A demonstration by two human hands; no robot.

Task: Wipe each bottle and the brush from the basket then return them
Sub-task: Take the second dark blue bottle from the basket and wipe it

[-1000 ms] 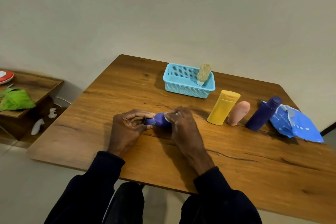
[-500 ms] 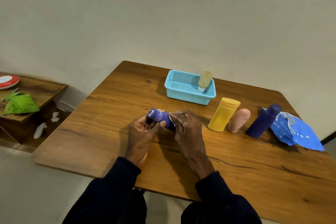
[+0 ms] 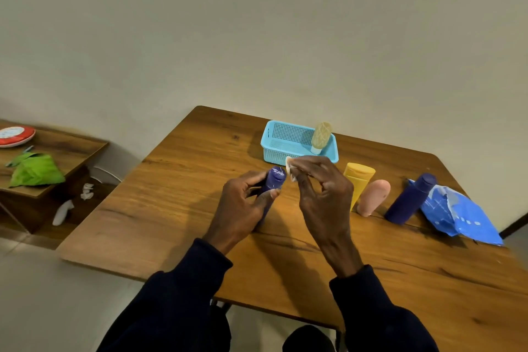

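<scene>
While left hand (image 3: 243, 206) grips purple bottle (image 3: 275, 180), right hand (image 3: 323, 194) pinches white wipe (image 3: 289, 166) beside its cap

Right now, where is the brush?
In the head view the brush stands tilted in the right end of the blue basket, on the far side of the table, just beyond the right hand.
</scene>
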